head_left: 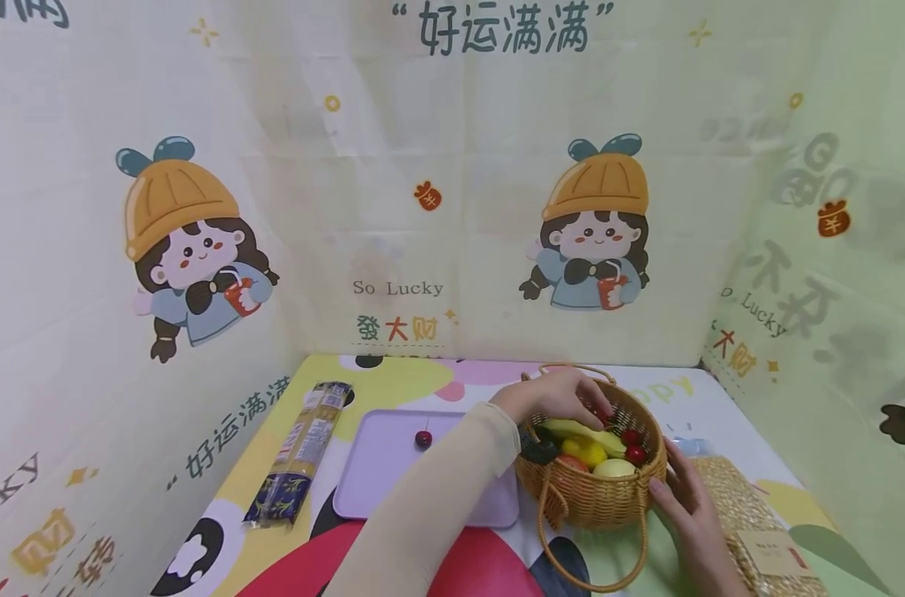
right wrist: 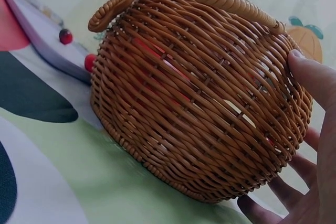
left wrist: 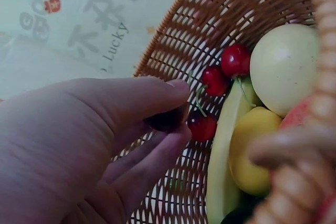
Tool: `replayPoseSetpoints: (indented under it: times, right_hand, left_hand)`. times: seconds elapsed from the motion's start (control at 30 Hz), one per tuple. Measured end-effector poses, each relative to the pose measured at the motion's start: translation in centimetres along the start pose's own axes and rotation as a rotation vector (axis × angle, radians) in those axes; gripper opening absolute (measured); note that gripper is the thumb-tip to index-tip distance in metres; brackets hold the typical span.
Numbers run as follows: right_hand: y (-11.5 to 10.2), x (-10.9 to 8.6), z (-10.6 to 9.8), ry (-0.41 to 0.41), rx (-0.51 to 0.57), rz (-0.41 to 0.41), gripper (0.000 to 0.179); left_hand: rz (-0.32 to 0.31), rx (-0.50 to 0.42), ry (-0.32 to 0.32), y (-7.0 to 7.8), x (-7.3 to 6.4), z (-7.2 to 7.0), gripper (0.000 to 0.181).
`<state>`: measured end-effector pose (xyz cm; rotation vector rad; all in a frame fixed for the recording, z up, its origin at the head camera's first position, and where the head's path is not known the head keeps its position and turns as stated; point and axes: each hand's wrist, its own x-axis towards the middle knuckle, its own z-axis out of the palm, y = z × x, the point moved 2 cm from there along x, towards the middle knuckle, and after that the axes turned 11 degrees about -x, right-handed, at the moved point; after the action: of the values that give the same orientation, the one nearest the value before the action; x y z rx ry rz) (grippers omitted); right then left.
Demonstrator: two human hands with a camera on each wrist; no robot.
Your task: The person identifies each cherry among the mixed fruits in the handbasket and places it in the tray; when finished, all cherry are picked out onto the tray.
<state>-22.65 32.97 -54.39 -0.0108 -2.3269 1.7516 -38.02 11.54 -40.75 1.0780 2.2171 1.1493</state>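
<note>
I've got left hand (head_left: 560,395) pinching a dark cherry (left wrist: 167,121) inside the basket (head_left: 594,504); right hand (head_left: 693,518) touching its outside, fingers spread. Left wrist view shows the pinch; basket hides it from right wrist.

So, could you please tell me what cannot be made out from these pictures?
- Head view: part of the purple tray, hidden by the left sleeve.
- Head view: the small print on the long packet, too small to read.
- Left wrist view: much of the dark round fruit, covered by the left hand.
- Right wrist view: most contents of the wicker basket, hidden by its woven wall.
</note>
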Motion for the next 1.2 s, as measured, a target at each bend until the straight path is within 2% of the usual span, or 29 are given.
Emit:
replayPoseSetpoints:
  times: [0.37,0.53,0.6,0.77,0.97,1.07,1.2]
  right_hand:
    - [0.3,0.0,-0.2,-0.016,0.018,-0.003,0.074]
    - [0.2,0.1,0.0,-0.019,0.030,-0.008,0.073]
    - [0.2,0.1,-0.2,-0.018,0.032,-0.012,0.073]
    - [0.0,0.2,-0.2,-0.005,0.043,-0.033,0.072]
    - [-0.2,0.3,0.0,-0.009,0.046,-0.061,0.072]
    - [-0.2,0.2,0.0,-0.022,0.049,-0.060,0.072]
    - [-0.3,0.1,-0.1,-0.021,0.045,-0.048,0.072]
  left_hand:
    - [0.128,-0.163,0.064,0.0,-3.0,-0.5,0.031]
    - [0.194,-0.275,0.087,0.1,-5.1,-0.4,0.033]
    - [0.192,-0.317,0.095,0.1,-6.1,-0.3,0.033]
    - [0.168,-0.341,0.148,-0.4,-9.1,-0.3,0.034]
    - [0.162,-0.433,0.188,-2.4,-13.5,-0.9,0.037]
    - [0.140,-0.464,0.223,-4.1,-15.9,-1.0,0.036]
    - [0.099,-0.502,0.300,-7.1,-18.8,-1.3,0.033]
